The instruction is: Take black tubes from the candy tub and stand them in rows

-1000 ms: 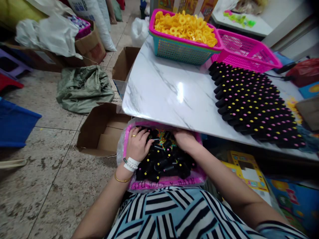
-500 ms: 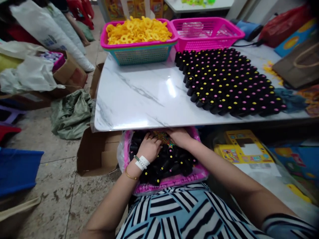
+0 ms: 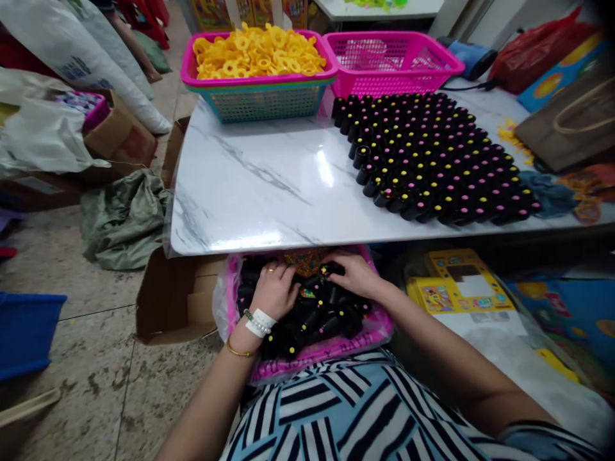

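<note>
Below the table edge is a pink basket (image 3: pixel 384 330) of loose black cylinders (image 3: pixel 312 317), some with yellow or pink dots on their ends. Small multicoloured beads (image 3: pixel 305 259) lie in its far part, with a few more among the cylinders. My left hand (image 3: pixel 275 291) rests over the left side, fingers curled down; whatever is under them is hidden. On the right, my right hand (image 3: pixel 353 274) pinches a black cylinder (image 3: pixel 330 269) with coloured beads at its end, close to the bead pile.
On the marbled white table (image 3: pixel 250 192), rows of upright black cylinders (image 3: pixel 427 153) stand at right. Behind are a basket of yellow ring-shaped pieces (image 3: pixel 259 54) and a pink basket (image 3: pixel 394 80). An open cardboard box (image 3: pixel 177 301) sits left of my lap; a yellow box (image 3: pixel 461 282) lies right.
My right hand has come back from under the table edge toward me, with a black cylinder now visible in its fingers. My left hand has shifted slightly toward me.
</note>
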`<state>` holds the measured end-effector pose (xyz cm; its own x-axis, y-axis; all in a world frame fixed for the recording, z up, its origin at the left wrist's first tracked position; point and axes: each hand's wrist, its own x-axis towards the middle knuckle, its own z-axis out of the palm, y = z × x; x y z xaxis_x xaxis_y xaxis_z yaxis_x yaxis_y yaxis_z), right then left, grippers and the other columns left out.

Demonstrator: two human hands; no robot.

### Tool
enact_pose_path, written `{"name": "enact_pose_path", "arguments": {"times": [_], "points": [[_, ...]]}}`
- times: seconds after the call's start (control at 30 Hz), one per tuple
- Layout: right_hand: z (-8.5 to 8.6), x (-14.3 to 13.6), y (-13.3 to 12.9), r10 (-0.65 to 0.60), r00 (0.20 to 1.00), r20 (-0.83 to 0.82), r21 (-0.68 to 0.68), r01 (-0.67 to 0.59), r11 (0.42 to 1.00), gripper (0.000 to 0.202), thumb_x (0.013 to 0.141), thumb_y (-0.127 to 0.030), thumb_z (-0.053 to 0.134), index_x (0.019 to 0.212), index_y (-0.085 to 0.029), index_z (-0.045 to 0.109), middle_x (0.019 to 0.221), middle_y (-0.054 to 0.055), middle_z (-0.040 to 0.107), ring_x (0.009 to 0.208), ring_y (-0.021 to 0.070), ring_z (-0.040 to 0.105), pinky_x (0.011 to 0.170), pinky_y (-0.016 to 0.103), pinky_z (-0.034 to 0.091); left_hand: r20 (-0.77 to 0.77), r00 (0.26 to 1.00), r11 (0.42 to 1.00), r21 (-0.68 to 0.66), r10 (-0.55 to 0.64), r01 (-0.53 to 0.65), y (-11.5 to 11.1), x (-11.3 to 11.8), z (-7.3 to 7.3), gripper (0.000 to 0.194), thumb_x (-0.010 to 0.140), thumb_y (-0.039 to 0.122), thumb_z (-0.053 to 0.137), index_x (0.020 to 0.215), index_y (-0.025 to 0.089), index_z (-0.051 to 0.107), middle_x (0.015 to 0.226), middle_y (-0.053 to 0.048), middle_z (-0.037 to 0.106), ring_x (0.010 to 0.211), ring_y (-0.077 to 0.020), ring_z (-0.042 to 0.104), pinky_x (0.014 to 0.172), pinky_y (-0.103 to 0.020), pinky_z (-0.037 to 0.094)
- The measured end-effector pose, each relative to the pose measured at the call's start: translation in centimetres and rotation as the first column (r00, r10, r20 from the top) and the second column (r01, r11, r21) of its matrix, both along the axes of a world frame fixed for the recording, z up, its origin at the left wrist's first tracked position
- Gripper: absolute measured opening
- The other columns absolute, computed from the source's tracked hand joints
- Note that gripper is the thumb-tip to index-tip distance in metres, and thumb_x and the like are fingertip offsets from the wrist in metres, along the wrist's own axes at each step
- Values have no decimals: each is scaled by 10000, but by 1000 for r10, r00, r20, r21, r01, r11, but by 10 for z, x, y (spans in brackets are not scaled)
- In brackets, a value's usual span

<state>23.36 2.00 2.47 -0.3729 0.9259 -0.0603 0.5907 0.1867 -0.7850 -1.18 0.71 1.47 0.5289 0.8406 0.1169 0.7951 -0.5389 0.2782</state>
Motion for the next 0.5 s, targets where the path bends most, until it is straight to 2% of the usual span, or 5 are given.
{"name": "enact_pose_path", "arguments": {"times": [0.07, 0.13, 0.23, 0.37, 0.5], "points": [[5, 1, -8, -31, 990, -138, -75, 21, 997, 317, 774, -208, 634, 1089, -175, 642, 1073, 47, 683, 974, 178, 649, 907, 319, 505, -19, 1000, 1000, -17, -17, 16, 2, -1, -2, 308, 856, 286, 552, 1121, 146, 621, 982, -133, 606, 1016, -308, 531, 910, -466, 444], [12, 0, -15, -60, 976, -208, -92, 42, 995, 309, 780, -235, 626, 1084, -185, 634, 1067, 40, 681, 988, 177, 648, 913, 318, 506, -34, 999, 999, -30, -28, 27, 3, -1, -2, 297, 838, 273, 573, 1106, 160, 634, 1002, -133, 596, 1018, -309, 529, 909, -471, 445], [31, -6, -21, -35, 984, -172, 37, 42, 998, 321, 786, -232, 612, 1106, -209, 628, 1087, 46, 675, 1023, 188, 636, 935, 333, 498, -35, 999, 1000, -23, -21, 20, 4, -1, -2, 300, 816, 234, 590, 1107, 176, 636, 1098, -148, 577, 1054, -315, 520, 933, -488, 439], [79, -10, -21, 120, 990, -70, 251, -99, 963, 374, 821, -191, 550, 1192, -229, 581, 1132, 59, 660, 1070, 189, 620, 956, 330, 489, 30, 998, 998, 0, -59, 59, 2, 0, -2, 312, 800, 168, 588, 1109, 188, 623, 1196, -139, 588, 1218, -338, 450, 1049, -536, 367], [128, -7, 3, 240, 968, 74, 368, -250, 896, 411, 811, -125, 519, 1208, -226, 551, 1115, 63, 654, 1061, 179, 608, 949, 308, 487, 102, 992, 996, -38, -76, 81, 3, -2, -4, 332, 785, 121, 588, 1098, 225, 625, 1033, -91, 662, 1193, -309, 496, 1084, -552, 343]]}}
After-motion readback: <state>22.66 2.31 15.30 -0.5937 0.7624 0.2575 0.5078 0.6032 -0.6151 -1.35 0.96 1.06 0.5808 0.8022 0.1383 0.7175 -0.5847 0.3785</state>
